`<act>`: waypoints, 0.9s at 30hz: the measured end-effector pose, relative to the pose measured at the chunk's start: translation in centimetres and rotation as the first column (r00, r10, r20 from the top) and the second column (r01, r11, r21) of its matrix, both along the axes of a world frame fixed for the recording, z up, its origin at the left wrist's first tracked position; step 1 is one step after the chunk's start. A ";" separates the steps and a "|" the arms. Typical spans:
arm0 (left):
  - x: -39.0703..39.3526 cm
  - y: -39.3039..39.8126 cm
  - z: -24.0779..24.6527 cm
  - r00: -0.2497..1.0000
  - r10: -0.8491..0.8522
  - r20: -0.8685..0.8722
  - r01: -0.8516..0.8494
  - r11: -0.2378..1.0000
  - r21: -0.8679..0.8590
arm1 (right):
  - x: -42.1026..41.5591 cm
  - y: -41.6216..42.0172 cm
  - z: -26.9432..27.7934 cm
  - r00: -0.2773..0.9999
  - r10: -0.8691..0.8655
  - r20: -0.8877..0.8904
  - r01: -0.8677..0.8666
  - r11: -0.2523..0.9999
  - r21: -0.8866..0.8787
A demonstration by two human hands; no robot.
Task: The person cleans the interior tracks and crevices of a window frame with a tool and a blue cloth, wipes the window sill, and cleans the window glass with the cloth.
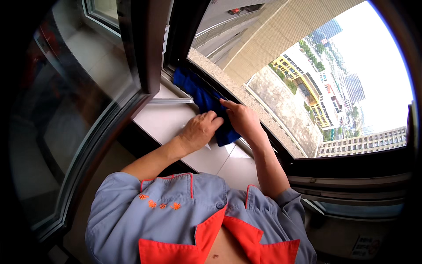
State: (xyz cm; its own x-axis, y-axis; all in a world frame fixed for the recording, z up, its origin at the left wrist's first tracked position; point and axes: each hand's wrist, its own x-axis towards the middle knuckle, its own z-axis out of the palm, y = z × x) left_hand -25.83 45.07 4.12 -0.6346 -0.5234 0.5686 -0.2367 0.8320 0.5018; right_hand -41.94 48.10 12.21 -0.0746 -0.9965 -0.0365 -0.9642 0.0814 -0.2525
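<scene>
A dark blue cloth [194, 87] lies bunched along the lower inside edge of the dark window frame [257, 122], over the inner end of the sill. My left hand [202, 130] is closed on the cloth's near part, knuckles up. Beside it, my right hand [243, 119] rests on the cloth at the frame, its index finger stretched out and pressing along the frame edge. The cloth hides part of the frame's groove and the palm side of my fingers.
An open window sash [145, 66] with glass stands at my left. A metal stay arm [171, 101] crosses the white tiled sill [165, 120] to the cloth. A mesh screen [263, 43] fills the opening, with buildings beyond. Another window section [356, 198] is at right.
</scene>
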 end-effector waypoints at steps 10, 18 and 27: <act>-0.1 0.2 -0.5 0.992 0.050 -0.114 -0.033 0.989 0.144 | 3.1 -3.6 -0.1 0.990 0.077 -0.114 -0.081 0.996 -0.025; 0.9 0.8 -0.8 0.993 0.017 -0.120 0.006 0.982 0.189 | 2.4 -3.5 -1.5 0.991 0.067 -0.116 -0.080 0.991 -0.108; -0.5 1.7 -0.6 0.984 -0.080 -0.159 0.122 0.955 0.270 | 2.2 -3.4 -0.4 0.979 0.126 -0.159 -0.144 0.984 -0.108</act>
State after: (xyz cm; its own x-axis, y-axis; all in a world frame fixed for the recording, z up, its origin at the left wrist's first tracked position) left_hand -26.30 46.79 3.48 -0.6143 -0.6110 0.4993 -0.0665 0.6706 0.7388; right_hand -39.70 44.70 11.78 0.0652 -0.9943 0.0839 -0.9920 -0.0737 -0.1028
